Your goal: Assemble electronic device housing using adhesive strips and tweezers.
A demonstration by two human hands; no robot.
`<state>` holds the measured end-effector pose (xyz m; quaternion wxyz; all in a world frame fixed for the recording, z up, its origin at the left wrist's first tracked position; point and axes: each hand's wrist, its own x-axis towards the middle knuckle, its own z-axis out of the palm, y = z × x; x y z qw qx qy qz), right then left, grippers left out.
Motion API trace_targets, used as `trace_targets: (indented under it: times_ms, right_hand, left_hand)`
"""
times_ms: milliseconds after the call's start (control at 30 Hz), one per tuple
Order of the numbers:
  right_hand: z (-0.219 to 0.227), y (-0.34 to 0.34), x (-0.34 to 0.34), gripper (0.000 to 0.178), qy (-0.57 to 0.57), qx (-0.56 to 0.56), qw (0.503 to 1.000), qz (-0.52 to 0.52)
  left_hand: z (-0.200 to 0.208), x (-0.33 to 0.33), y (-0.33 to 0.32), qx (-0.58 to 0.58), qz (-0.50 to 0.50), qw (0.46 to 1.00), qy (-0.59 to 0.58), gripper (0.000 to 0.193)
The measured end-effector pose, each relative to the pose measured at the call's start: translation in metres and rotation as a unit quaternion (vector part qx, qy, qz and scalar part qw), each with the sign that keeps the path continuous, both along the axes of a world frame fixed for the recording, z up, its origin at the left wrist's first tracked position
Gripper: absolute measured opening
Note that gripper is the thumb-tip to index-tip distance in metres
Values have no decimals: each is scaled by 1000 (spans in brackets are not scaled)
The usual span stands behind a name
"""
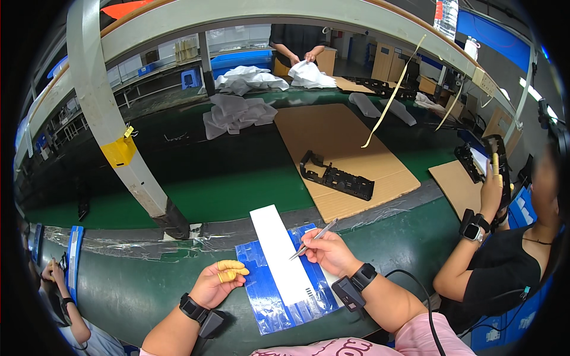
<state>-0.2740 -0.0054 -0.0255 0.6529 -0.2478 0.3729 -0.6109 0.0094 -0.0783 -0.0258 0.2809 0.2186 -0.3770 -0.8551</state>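
My right hand pinches a pair of metal tweezers, tips pointing down-left over a long white sheet. A few small dark strips lie near the sheet's close end. Under the sheet is a blue mat covered with clear film. At the mat's left edge, my left hand is held with loosely bent fingers slightly apart, and I see nothing in it. Yellow finger cots cover two of its fingers.
Beyond the mat, a black plastic frame part rests on a cardboard sheet. A grey post rises at left. Co-workers sit to my right and left; another person across handles white wrapping.
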Motion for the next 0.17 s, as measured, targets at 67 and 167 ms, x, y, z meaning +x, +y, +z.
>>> trace_targets:
  times_ms: [67,167]
  right_hand:
    - [0,0,0,8,0,-1,1000,0]
    - [0,0,0,8,-2,-1,1000,4]
  left_hand:
    - [0,0,0,-1,-1,1000,1,22]
    - [0,0,0,-2,-1,1000,1,22]
